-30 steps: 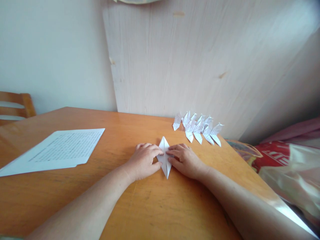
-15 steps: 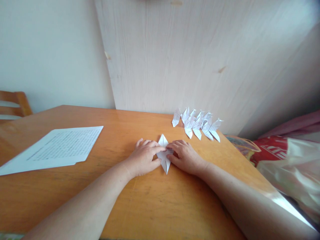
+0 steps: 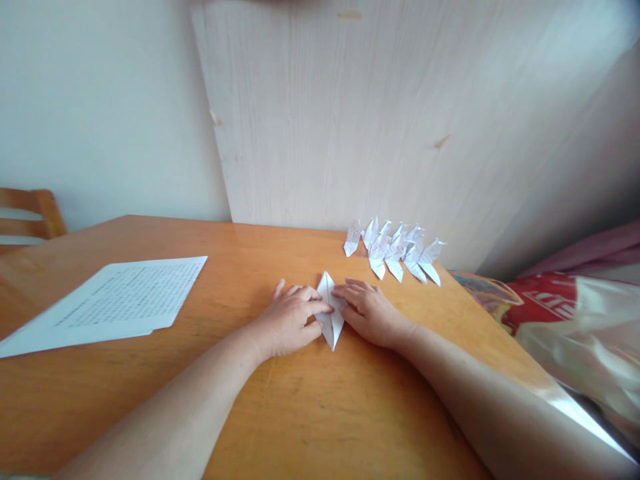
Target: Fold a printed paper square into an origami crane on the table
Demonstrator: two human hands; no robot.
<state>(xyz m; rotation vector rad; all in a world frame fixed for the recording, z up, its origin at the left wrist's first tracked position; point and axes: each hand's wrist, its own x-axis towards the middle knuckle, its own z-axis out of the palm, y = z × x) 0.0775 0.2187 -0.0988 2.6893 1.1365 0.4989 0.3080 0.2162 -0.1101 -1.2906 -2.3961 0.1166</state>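
Note:
A small white sheet folded into a narrow diamond, an origami piece [image 3: 327,283], lies on the wooden table [image 3: 310,413] with a crease down its middle. My left hand [image 3: 293,317] holds it down from the left, index finger across its centre and thumb at its lower left edge. On the other side, my right hand [image 3: 370,310] rests with fingers stretched out, their tips touching the paper's right edge. Both the upper and lower points of the diamond show between my hands.
Several folded paper figures [image 3: 395,250] stand grouped at the back right, near the pale board [image 3: 325,120]. A stack of printed sheets [image 3: 125,293] lies on the left. A wooden chair [image 3: 47,213] is beyond the left edge; red and white bags [image 3: 545,300] sit at the right.
My right fingers have drawn back slightly from the middle of the folded paper toward its right edge. My left index finger has slid a little downward on the paper. The view has tilted slightly upward.

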